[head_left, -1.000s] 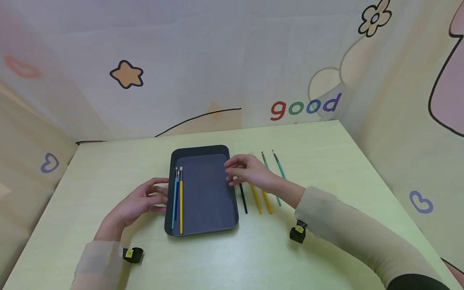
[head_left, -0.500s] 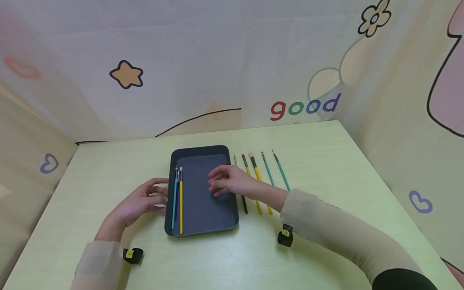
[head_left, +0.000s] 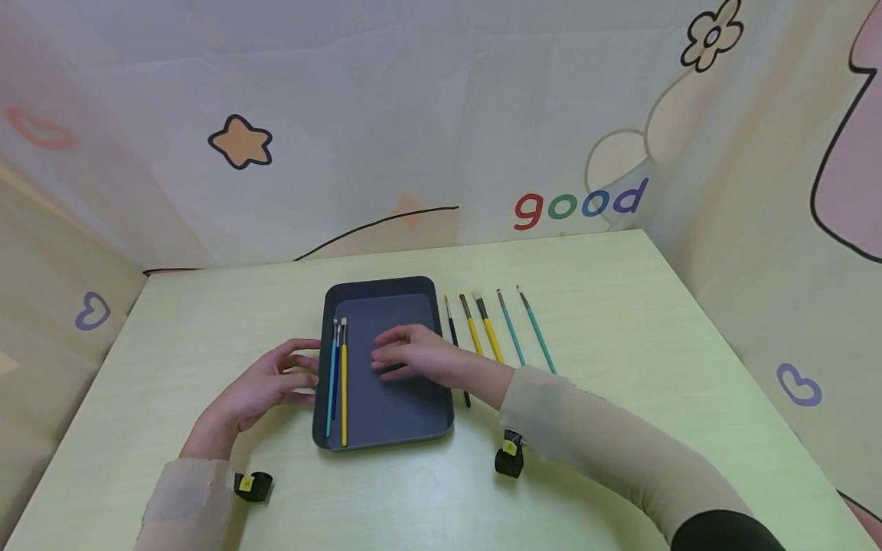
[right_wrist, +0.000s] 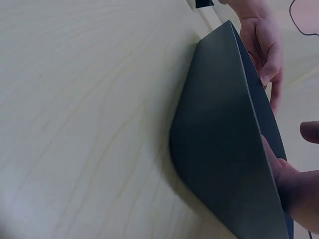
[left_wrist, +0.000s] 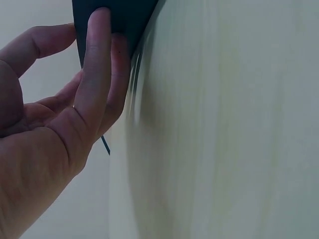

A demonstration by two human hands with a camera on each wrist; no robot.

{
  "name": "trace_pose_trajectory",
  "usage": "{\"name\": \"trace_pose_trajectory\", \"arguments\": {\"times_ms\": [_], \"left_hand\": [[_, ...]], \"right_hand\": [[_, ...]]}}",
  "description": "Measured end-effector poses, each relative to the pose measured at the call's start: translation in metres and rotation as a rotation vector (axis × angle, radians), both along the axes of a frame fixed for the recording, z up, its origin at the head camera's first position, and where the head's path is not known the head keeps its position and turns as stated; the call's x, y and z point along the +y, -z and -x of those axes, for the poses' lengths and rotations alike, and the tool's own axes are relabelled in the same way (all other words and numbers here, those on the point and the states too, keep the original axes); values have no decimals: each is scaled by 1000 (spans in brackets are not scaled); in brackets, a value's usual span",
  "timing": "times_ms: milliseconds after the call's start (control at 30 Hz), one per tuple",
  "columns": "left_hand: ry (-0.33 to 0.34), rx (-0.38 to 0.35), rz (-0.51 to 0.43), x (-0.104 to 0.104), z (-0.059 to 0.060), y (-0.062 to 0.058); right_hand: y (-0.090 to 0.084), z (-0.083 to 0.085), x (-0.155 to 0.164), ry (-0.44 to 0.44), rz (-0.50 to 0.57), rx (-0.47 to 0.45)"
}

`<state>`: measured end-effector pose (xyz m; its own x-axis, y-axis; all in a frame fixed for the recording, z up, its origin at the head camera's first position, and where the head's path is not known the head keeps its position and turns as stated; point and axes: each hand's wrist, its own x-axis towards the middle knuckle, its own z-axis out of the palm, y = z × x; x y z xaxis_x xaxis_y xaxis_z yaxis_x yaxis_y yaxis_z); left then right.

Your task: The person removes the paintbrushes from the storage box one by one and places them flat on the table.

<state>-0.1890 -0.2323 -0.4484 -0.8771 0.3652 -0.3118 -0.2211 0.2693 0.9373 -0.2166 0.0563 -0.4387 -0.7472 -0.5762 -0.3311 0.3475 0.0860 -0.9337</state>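
A dark grey tray (head_left: pixel 386 417) lies on the pale table. Along its left inside lie three paintbrushes: a light blue paintbrush (head_left: pixel 332 383), a dark blue paintbrush (head_left: pixel 338 386) and a yellow paintbrush (head_left: pixel 344 398). My left hand (head_left: pixel 265 379) touches the tray's left outer wall; in the left wrist view its fingers (left_wrist: pixel 99 45) rest against that wall. Over the tray's middle is my right hand (head_left: pixel 423 356), fingers loosely bent and pointing left, with no brush showing in it. The right wrist view has its fingers (right_wrist: pixel 274 159) behind the near wall, thumb apart.
Right of the tray lie several more paintbrushes: a dark-handled paintbrush (head_left: pixel 452 325), two with yellow handles (head_left: pixel 490 329) and two with teal handles (head_left: pixel 537 329). My right forearm (head_left: pixel 586 428) passes over their lower ends. A printed cloth (head_left: pixel 358 115) stands behind the table (head_left: pixel 592 291).
My right hand has moved left from the tray's right edge to over its middle, uncovering the tops of the loose paintbrushes. The left hand and tray have stayed put.
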Motion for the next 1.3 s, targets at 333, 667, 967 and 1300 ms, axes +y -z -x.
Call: {"name": "trace_pose_trajectory", "arguments": {"times_ms": [333,667,967,1300], "left_hand": [[13,1,-12,-1,1,1],[20,-3,-31,0,1,3],[24,-4,-35,0,0,1],[30,8,-50,-2,0,4]], "right_hand": [[4,3,-22,-18,85,-187],[7,5,-32,7,181,-276],[12,6,-39,56,234,-319],[15,2,-50,68,235,-275]]}}
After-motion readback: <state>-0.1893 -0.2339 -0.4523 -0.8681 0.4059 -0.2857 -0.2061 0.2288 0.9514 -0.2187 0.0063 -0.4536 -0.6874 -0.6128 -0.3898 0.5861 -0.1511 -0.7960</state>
